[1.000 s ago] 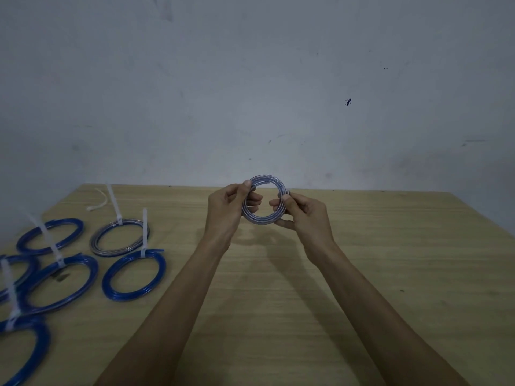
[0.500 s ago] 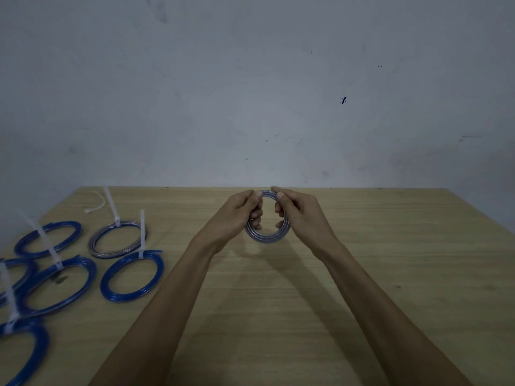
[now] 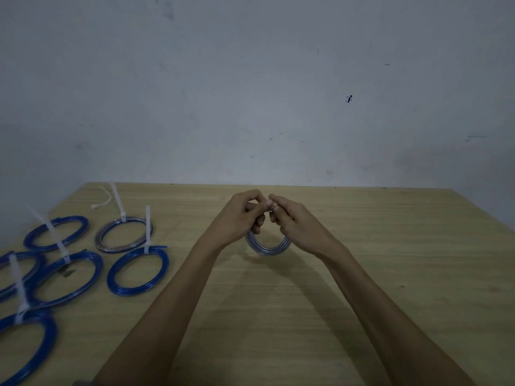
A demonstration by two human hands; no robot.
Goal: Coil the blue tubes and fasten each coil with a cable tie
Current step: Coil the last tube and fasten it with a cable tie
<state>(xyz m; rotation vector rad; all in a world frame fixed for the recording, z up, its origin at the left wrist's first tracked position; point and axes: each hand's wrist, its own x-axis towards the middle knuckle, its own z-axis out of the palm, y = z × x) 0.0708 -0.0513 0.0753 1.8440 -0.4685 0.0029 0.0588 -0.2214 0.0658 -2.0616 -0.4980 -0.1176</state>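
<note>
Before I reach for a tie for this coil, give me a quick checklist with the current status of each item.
1. Both hands on the coil: left hand and right hand pinch the top of the pale coil: ok.
2. Loops bunched together: ok.
3. Tube ends tucked in: hidden by fingers, cannot tell.
4. Tie already on it: none visible, not ok.
5. Spare loose cable tie at the far left of the table: ok.
6. One hand free to fetch it: not ok.

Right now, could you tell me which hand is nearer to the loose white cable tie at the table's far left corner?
Left. The left hand is to the right of the loose cable tie, gripping the pale coil; the right hand grips it farther right.
</note>
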